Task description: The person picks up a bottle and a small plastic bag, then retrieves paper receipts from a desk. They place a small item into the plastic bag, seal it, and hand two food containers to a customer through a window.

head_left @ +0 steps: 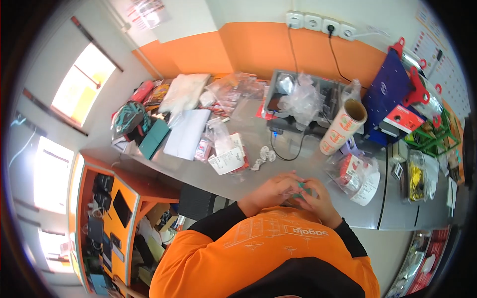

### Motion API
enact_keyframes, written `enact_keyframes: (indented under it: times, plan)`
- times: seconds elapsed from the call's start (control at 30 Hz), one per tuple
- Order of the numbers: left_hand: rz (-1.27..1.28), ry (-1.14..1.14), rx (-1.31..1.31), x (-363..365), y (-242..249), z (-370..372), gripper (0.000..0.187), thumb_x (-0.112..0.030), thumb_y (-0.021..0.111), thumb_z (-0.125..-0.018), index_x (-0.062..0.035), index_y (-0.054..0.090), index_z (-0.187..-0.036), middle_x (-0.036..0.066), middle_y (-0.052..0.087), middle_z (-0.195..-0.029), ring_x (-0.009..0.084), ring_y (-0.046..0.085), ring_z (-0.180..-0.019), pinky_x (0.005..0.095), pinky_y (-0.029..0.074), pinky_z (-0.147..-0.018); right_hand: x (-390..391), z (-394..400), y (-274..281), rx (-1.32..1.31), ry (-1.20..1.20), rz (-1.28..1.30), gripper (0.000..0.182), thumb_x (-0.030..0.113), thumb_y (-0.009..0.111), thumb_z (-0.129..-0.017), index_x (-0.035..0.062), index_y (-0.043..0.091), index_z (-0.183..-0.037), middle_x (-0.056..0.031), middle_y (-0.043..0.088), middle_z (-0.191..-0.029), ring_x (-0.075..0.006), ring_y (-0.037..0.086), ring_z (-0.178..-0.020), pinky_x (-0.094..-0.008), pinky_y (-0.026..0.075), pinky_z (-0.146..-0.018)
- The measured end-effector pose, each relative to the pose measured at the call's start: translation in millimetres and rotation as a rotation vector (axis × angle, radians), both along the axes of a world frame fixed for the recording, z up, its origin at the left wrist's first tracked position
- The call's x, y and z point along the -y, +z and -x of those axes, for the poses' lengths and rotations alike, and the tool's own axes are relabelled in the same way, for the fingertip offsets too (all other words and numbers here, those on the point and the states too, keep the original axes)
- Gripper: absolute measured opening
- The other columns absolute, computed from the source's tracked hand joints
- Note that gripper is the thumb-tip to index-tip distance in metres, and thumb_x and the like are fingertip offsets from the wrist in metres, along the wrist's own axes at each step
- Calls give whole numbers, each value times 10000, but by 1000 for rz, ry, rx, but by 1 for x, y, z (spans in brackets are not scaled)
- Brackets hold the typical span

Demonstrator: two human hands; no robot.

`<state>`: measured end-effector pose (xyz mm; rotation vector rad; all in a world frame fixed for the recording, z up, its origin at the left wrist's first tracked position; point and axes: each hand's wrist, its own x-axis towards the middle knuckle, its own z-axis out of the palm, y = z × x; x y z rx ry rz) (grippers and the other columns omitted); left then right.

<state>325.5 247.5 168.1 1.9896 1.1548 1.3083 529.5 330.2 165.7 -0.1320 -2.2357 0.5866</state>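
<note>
Close to my chest, at the front edge of the metal table, my left hand [276, 191] and my right hand [318, 199] meet with bent fingers. Between them they pinch a small teal-green piece [301, 189], mostly covered by the fingers, so its kind does not show. Beyond my hands lie crumpled bits of white paper [267, 154]. A printed paper slip [226, 161] rests on small plastic packets to the left. To the right sits a clear plastic bag with red contents [348, 171] and a white label.
A tape-like printed roll [344, 127] stands upright beside a grey tray [278, 121] heaped with clear plastic. A white padded sheet [187, 134] and a green box [154, 138] lie left. A blue panel [385, 97] with red brackets rises at right. A black cable [293, 159] loops across the table.
</note>
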Motion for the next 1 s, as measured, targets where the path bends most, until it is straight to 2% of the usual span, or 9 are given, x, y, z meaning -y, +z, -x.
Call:
enact_keyframes:
  times: [0.17,0.27,0.37,0.47,0.57,0.63,0.77,0.9,1.0]
  plan:
    - [-112,-29,-159,5,18,3,299,19,731,-788,-87,603,-1036,80,704,-1035,293,650,-1142,534,388,-1155,3,0,-5,29,-38,-103,417,-4,826,-710,116,505,-948,-112,587,-991,-372,634,-925,-451,549,-695]
    - [-161,-10,-175,4,10,1,351,20,734,-755,-81,603,-1065,87,701,-1045,296,646,-1147,545,372,-1164,-1,-4,-19,-13,-47,-174,413,11,825,-707,123,499,-934,-111,578,-1006,-360,634,-940,-481,546,-706]
    - [-162,-27,-149,6,8,-1,407,23,740,-719,-76,604,-1090,102,691,-1080,309,635,-1160,558,354,-1171,-6,-4,-20,-83,8,-236,344,63,792,-754,115,505,-937,-112,568,-1024,-353,620,-960,-524,526,-747]
    - [-183,-79,-132,6,-5,-3,454,24,742,-695,-75,602,-1116,115,680,-1103,324,624,-1175,578,341,-1172,-3,-7,-46,-141,14,-229,256,103,740,-798,94,508,-907,-113,562,-1032,-352,602,-968,-546,495,-782]
    - [-223,-54,-87,8,-5,-3,443,14,747,-696,-72,601,-1105,127,669,-1123,341,616,-1181,595,328,-1173,0,4,-43,-143,-63,-243,208,104,701,-816,68,504,-872,-121,567,-1052,-351,587,-958,-539,474,-801]
    - [-252,7,-54,5,-23,-9,408,-7,755,-722,-76,584,-1086,127,665,-1109,341,612,-1179,603,317,-1174,-7,8,-46,-173,-17,-289,130,27,584,-880,30,499,-979,-192,559,-1082,-390,564,-903,-562,459,-777]
    - [-222,41,-1,5,-29,-14,356,-49,759,-782,-77,544,-1065,129,646,-1111,339,606,-1180,600,306,-1179,-8,12,-34,-201,5,-298,153,-45,588,-854,4,512,-976,-194,566,-1066,-393,557,-895,-550,453,-766]
    - [-241,79,26,8,-26,-20,327,-84,751,-813,-75,531,-1056,137,633,-1109,340,606,-1169,595,309,-1178,-10,9,-46,-198,-2,-298,124,-76,586,-852,-12,516,-932,-194,560,-1044,-394,553,-894,-522,456,-756]
    - [-232,108,8,10,-21,-23,298,-103,733,-837,-74,528,-1050,138,624,-1105,350,600,-1167,578,316,-1180,-11,6,-49,-164,-4,-245,114,-36,583,-862,0,495,-925,-169,552,-1050,-388,547,-936,-564,440,-799]
